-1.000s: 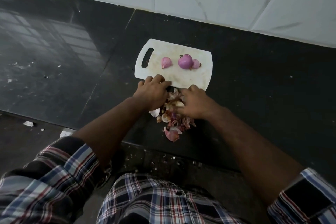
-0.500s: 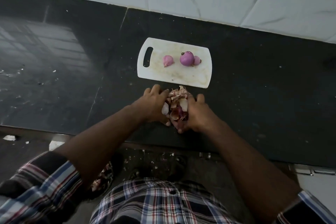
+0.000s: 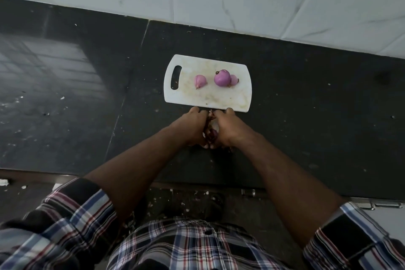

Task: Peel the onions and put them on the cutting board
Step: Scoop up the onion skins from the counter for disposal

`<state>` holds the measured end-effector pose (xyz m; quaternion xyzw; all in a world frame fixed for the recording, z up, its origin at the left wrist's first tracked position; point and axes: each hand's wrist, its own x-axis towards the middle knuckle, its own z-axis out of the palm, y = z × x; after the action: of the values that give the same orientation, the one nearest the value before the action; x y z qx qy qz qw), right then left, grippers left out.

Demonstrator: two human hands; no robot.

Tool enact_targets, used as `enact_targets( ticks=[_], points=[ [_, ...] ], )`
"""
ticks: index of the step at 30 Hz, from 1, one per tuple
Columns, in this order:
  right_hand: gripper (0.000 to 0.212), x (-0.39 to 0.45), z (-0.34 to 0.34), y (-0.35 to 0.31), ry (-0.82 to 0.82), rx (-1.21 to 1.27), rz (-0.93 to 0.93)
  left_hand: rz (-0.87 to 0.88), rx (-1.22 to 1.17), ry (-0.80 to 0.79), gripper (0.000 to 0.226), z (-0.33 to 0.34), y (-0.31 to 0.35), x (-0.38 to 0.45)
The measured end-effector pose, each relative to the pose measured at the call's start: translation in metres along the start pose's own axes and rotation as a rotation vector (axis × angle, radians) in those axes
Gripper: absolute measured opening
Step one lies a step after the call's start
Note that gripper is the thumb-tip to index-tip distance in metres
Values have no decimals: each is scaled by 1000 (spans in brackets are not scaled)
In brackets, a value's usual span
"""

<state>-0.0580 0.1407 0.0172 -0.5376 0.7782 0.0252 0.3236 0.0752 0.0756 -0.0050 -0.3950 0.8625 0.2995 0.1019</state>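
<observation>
Three peeled onions point(image 3: 222, 78) sit on the cutting board point(image 3: 219, 97) mid-table. Left hand point(image 3: 192, 127) and right hand point(image 3: 228, 128) cup gathered peels point(image 3: 211, 132); next, lift without spilling.

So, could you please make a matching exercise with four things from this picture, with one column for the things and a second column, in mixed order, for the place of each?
Things:
1. large peeled onion
2. small peeled onion
3. onion skins
4. cutting board

Places:
A. gathered between the left hand and the right hand
B. on the board, nearest its handle slot
C. on the black counter, beyond the hands
D. on the board's right part, against a smaller piece

Pairs: 1-D, 2-B, 3-A, 4-C
</observation>
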Motion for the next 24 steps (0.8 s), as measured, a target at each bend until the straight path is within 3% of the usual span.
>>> enact_targets(
  ticks=[6,12,15,17,21,24],
  points=[
    [80,4,3,3,3,177,-54,-5,-85,99,66,1,4,-1],
    [81,-3,-1,13,-125,724,-138,-31,-187,58,47,-10,4,-12],
    [62,-10,1,11,-44,750,-204,-3,-337,-4,27,-18,-3,-20],
    [55,-12,4,9,7,761,-205,-4,-550,-54,18,-22,-9,-29],
    [54,-16,11,2,-2,783,-205,-171,-1296,-128,23,-23,-10,-47],
    [62,-20,19,-12,73,665,-194,-289,-1527,-78,22,-26,-1,-56]
  ],
)
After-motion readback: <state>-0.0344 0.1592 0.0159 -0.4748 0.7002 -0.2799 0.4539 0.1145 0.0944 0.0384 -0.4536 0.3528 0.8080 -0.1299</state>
